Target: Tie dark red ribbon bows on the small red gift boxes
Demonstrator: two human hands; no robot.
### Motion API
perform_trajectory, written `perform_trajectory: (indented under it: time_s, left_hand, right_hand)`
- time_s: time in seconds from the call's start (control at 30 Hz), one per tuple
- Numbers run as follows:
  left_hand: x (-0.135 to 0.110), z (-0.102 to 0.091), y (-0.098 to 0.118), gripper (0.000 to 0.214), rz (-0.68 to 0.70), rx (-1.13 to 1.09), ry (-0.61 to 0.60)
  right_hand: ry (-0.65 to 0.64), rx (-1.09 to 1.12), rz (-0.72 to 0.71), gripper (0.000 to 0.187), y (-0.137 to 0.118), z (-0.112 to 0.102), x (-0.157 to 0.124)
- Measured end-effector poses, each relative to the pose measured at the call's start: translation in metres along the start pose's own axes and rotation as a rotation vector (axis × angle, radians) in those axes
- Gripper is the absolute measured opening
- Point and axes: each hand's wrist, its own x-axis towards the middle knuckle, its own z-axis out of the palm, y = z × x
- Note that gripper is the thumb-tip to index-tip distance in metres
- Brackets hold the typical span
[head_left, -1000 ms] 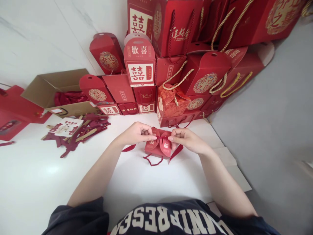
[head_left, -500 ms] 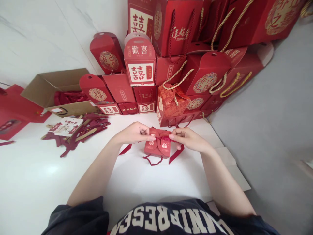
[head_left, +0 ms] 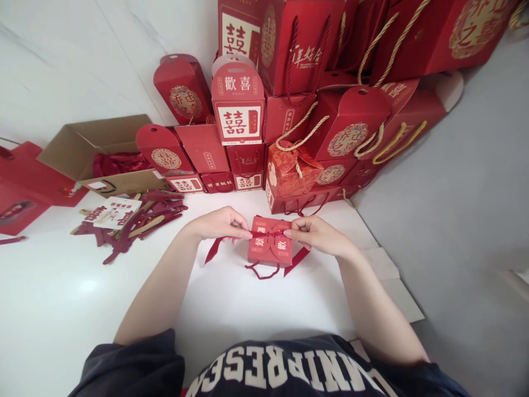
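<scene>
A small red gift box with pale lettering lies on the white table in front of me, its rounded top flaps folded together. Across its top runs a dark red ribbon, crossed at the middle. My left hand pinches the ribbon at the box's left edge, and its loose end hangs down to the left. At the right edge my right hand pinches the other side, with a tail trailing below the fingers. A twisted cord handle droops from the box's near side.
Stacked red gift boxes with rope handles stand behind. On the left are an open cardboard carton holding red material, a pile of dark red ribbons and sticks under a white card, and a red bag. A grey surface rises at right.
Both hands have drawn the ribbon out straighter and tighter across the box top. The bunched ribbon at the middle is now a narrow crossing. The box has shifted slightly right.
</scene>
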Motion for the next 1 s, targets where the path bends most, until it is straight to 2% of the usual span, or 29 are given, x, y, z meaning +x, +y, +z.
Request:
perform_trajectory:
  time_s: [0.13,0.2,0.33,0.43,0.57,0.73,1.0]
  left_hand:
    - [-0.01,-0.011,0.001,0.018,0.185,0.082,-0.156]
    - [-0.013,-0.013,0.003,0.012,0.278,0.1,-0.175]
    - [-0.008,-0.005,0.007,0.006,0.447,0.02,-0.029]
    - [0.005,0.008,0.006,0.007,0.531,-0.106,0.029]
    - [0.021,0.026,0.001,0.015,0.508,-0.207,0.148]
    - [0.027,0.039,0.004,0.016,0.435,-0.196,0.303]
    - [0.026,0.041,0.009,0.019,0.367,-0.15,0.303]
  right_hand:
    - [0.005,0.027,0.019,0.044,0.001,0.001,0.0]
    - [0.008,0.035,0.019,0.045,0.002,0.002,0.001]
    - [0.012,0.038,0.008,0.046,0.001,0.004,0.002]
    - [0.009,0.031,0.001,0.046,0.0,0.004,0.003]
    - [0.016,0.028,0.005,0.046,-0.001,0.004,0.003]
    - [0.034,0.045,0.002,0.047,0.002,0.006,0.003]
    - [0.018,0.071,-0.005,0.045,0.001,0.005,0.003]
